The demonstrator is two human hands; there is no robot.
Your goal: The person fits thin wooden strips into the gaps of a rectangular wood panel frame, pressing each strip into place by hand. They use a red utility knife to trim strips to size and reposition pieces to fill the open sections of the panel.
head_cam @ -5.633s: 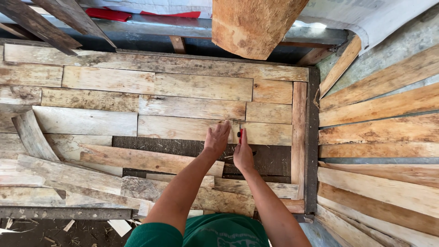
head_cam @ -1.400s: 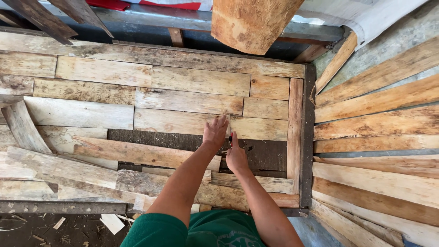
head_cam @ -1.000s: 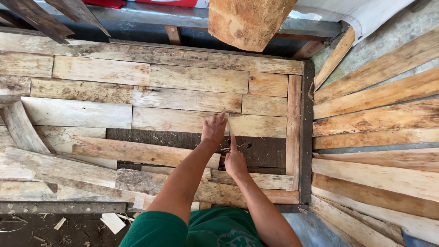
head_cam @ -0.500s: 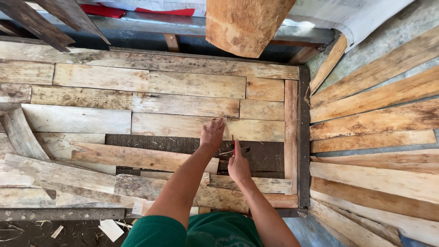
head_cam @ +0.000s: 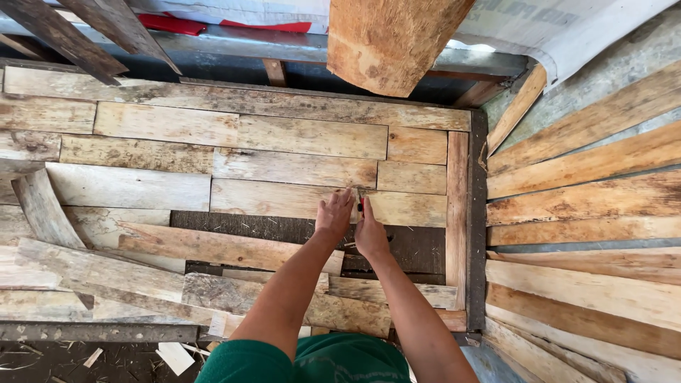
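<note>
Down on the table [head_cam: 468,213], a dark-framed bed holds rows of pale wooden boards [head_cam: 241,135] laid flat side by side, with a bare dark strip across its middle. Loose planks [head_cam: 213,245] lie slantwise over the lower rows. Both hands sit close together at the edge of the lowest laid board [head_cam: 284,198], just above the dark strip. The left hand [head_cam: 333,216] presses flat on that board, fingers spread. The right hand [head_cam: 370,230] is closed around a small red pencil [head_cam: 360,204], whose tip touches the board between the two hands.
</note>
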